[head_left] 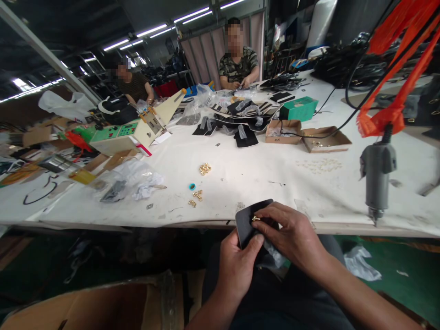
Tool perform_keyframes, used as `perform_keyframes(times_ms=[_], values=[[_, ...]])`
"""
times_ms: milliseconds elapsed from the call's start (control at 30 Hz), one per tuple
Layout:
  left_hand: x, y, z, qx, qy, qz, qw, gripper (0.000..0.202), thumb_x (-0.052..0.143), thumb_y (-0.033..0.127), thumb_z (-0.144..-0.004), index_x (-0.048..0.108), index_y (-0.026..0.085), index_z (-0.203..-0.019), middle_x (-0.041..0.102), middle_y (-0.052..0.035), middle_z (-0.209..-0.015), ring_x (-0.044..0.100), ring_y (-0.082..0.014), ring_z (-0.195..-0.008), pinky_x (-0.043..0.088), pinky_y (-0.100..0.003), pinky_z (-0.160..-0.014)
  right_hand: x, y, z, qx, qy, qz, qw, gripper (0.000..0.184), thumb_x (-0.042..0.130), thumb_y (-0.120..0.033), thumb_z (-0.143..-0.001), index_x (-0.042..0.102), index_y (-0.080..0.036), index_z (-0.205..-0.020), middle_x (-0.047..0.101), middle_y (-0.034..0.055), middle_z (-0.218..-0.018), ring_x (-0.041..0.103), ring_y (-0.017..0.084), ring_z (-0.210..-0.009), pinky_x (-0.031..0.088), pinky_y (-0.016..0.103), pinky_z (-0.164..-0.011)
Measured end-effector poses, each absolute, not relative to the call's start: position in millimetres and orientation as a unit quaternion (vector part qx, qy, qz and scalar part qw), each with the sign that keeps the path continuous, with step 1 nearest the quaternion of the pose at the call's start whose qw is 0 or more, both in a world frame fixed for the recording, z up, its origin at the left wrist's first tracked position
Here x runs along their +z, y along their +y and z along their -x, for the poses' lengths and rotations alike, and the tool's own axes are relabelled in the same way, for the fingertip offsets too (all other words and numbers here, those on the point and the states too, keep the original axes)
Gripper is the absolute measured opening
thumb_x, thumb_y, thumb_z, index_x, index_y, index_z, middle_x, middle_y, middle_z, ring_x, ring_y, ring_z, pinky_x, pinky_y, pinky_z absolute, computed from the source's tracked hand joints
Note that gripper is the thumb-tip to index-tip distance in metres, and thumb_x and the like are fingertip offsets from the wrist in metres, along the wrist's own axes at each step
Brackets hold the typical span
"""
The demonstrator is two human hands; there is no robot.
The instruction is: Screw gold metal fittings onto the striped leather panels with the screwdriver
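My left hand (239,261) is closed on a flat black piece with rounded corners (244,224), held tilted at the table's front edge. The thumb lies across its face. My right hand (292,233) pinches a small gold metal fitting (255,219) against that face; its exact shape is too small to make out. Clear crumpled plastic (275,255) hangs below the right fingers. On the table beyond are a pile of gold metal fittings (205,169), a few looser gold pieces (197,195) and a small blue ring-shaped object (192,186).
A grey electric screwdriver (377,178) hangs at right from orange plastic strips. Two open cardboard boxes (283,137) (326,145) and a green box (298,108) stand farther back. A cream machine (118,137) sits at left. Two people (240,64) (135,87) sit across the table.
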State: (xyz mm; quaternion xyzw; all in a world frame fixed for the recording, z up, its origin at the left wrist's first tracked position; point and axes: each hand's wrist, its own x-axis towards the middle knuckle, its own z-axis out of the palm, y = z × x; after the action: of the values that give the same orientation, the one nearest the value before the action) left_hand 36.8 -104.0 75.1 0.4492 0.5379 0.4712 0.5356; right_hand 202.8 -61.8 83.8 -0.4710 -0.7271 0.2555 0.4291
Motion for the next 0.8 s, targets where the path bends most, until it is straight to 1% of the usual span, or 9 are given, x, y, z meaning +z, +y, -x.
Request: perform_keyframes(times_ms=[67, 167, 233, 367, 500, 800], values=[[75, -103, -38, 0.469, 0.538, -0.447, 0.540, 0.034, 0.083, 0.044, -0.086, 0.080, 0.013, -0.098, 0.079, -0.0043, -0.088, 0.068, -0.0207, -0.081, 0.053, -0.026, -0.076, 84, -62, -204, 0.253, -0.730, 0.469, 0.427, 0.007, 0.072, -0.031, -0.100, 0.077, -0.026, -0.099, 0.075, 0.0039, -0.093, 0.071, 0.021, -0.082, 0.053, 0.031, -0.073], [75, -103, -39, 0.472, 0.533, -0.453, 0.536, 0.030, 0.081, 0.040, -0.089, 0.082, 0.015, -0.104, 0.081, -0.0053, -0.098, 0.070, -0.0238, -0.092, 0.055, -0.028, -0.085, 84, -64, -213, 0.241, -0.730, 0.465, 0.439, 0.009, 0.072, -0.033, -0.101, 0.077, -0.026, -0.097, 0.076, 0.0032, -0.091, 0.071, 0.020, -0.080, 0.053, 0.031, -0.073], [76, -103, -38, 0.479, 0.531, -0.452, 0.533, 0.028, 0.079, 0.040, -0.091, 0.082, 0.015, -0.106, 0.081, -0.0060, -0.101, 0.071, -0.0250, -0.096, 0.055, -0.029, -0.088, 84, -67, -220, 0.227, -0.724, 0.473, 0.449, 0.009, 0.074, -0.035, -0.101, 0.077, -0.026, -0.099, 0.075, 0.0024, -0.088, 0.070, 0.020, -0.077, 0.053, 0.030, -0.071], [76, -102, -37, 0.490, 0.535, -0.457, 0.515, 0.026, 0.078, 0.041, -0.093, 0.082, 0.016, -0.101, 0.081, -0.0055, -0.096, 0.070, -0.0234, -0.090, 0.055, -0.028, -0.082, 79, -72, -230, 0.220, -0.720, 0.504, 0.424, 0.010, 0.076, -0.036, -0.099, 0.074, -0.026, -0.096, 0.073, 0.0001, -0.083, 0.069, 0.019, -0.072, 0.051, 0.030, -0.068], [77, -103, -34, 0.481, 0.534, -0.503, 0.481, 0.022, 0.075, 0.038, -0.096, 0.081, 0.018, -0.103, 0.080, -0.0048, -0.099, 0.070, -0.0226, -0.091, 0.055, -0.028, -0.084, 76, -74, -229, 0.243, -0.718, 0.517, 0.398, 0.011, 0.073, -0.036, -0.100, 0.073, -0.027, -0.093, 0.072, -0.0012, -0.082, 0.069, 0.019, -0.072, 0.050, 0.029, -0.067], [80, -109, -30, 0.481, 0.518, -0.560, 0.431, 0.012, 0.072, 0.029, -0.098, 0.079, 0.019, -0.098, 0.077, -0.0033, -0.098, 0.071, -0.0214, -0.095, 0.055, -0.028, -0.087, 80, -76, -227, 0.260, -0.738, 0.501, 0.370, 0.014, 0.072, -0.038, -0.101, 0.072, -0.027, -0.094, 0.072, -0.0026, -0.084, 0.069, 0.017, -0.074, 0.047, 0.029, -0.068]])
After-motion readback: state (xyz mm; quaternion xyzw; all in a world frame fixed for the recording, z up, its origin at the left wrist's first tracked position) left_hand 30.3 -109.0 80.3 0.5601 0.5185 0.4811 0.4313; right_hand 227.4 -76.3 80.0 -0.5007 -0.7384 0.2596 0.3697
